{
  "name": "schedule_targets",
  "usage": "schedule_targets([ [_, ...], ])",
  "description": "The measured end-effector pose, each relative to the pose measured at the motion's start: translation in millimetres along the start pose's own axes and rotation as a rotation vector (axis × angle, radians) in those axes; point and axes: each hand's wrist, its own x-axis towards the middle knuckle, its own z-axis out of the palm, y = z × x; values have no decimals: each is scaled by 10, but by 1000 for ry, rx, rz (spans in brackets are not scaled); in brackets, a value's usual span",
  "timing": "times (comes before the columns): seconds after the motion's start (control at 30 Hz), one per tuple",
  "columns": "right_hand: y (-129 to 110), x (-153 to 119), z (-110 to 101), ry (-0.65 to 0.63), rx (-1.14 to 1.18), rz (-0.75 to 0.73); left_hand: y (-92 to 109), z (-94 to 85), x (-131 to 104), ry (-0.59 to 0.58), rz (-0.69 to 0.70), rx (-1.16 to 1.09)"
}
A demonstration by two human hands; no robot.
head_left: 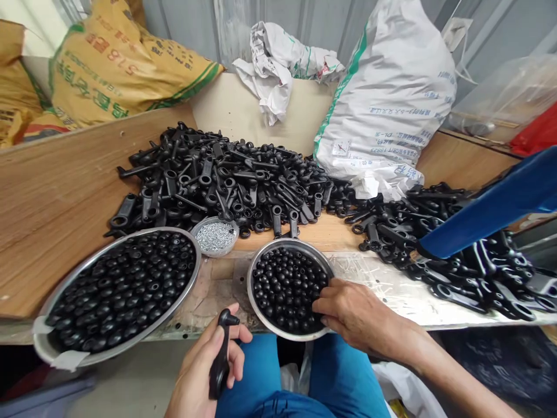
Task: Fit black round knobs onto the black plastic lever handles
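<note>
My left hand (209, 363) grips a black plastic lever part (221, 359) upright over my lap, just below the table edge. My right hand (354, 316) rests on the right rim of a small metal bowl (251, 277) filled with small black balls (285, 290), its fingertips dipping among them. Whether the fingers hold a ball is hidden.
A large metal pan (195, 277) of black caps sits at the left. A small dish of silver screws (215, 237) stands behind the two. Heaps of black lever parts (226, 180) cover the wooden table, with more parts (456, 244) at right. Sacks stand behind; a blue object (491, 212) juts in from the right.
</note>
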Motion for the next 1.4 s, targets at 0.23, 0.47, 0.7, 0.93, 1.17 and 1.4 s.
schedule_targets([
  [0.23,19,108,130,-59,-109,26,-28,108,38,-223,-82,-241],
  [0.47,42,235,-11,-139,17,8,26,248,70,-264,-96,-281],
  [0.7,266,195,0,41,1021,-1,61,548,7,-276,26,-133],
  [0.93,28,147,306,393,2101,28,8,917,33,-327,188,60],
  [1.17,-107,102,322,466,2286,-44,-68,994,113,-319,247,67],
  [1.4,-160,151,370,465,2286,-2,-79,944,157,-276,217,85],
])
